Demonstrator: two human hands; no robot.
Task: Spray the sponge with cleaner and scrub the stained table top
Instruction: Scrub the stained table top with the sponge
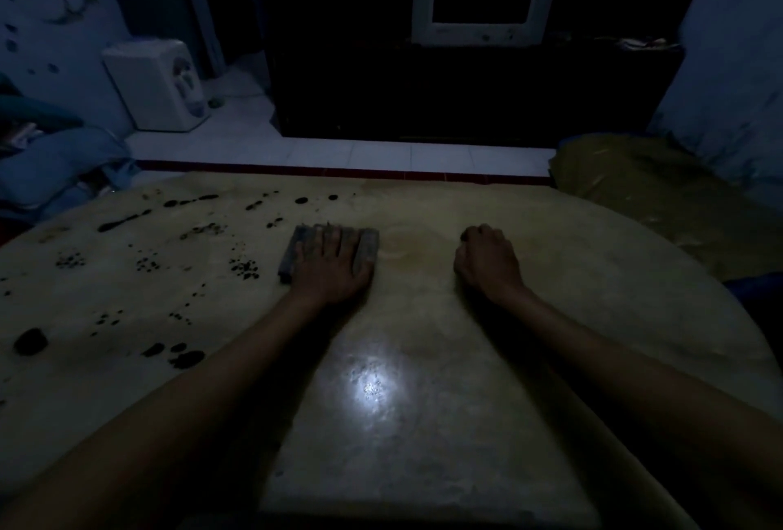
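Two hands lie on the desk (423, 423) in the single head view, and the room is dim enough that fine detail is lost. At about twelve o'clock from the centre of the desk, the left hand (332, 264) rests flat on the sponge (364, 247), fingers straight and spread across its top, pressing it down rather than curling round it. The right hand (487, 260), at roughly two o'clock, sits apart from the sponge with its fingers curled into a loose fist; it seems to hold nothing, though the shadow under the knuckles hides the palm. Dark stains (127, 222) scatter from nine round to eleven o'clock, just beside the sponge's left edge and beyond, while the near middle of the desk looks pale and shiny where a light reflects. No cleaner bottle can be made out here. The sponge is a flat block, probably light and soft, so it should squash under the palm and drag on the surface if damp; I judge the best hold to be a broad flat palm on top with thumb and little finger hooked over the long edges, so it does not slip out sideways when pushed toward the stains.
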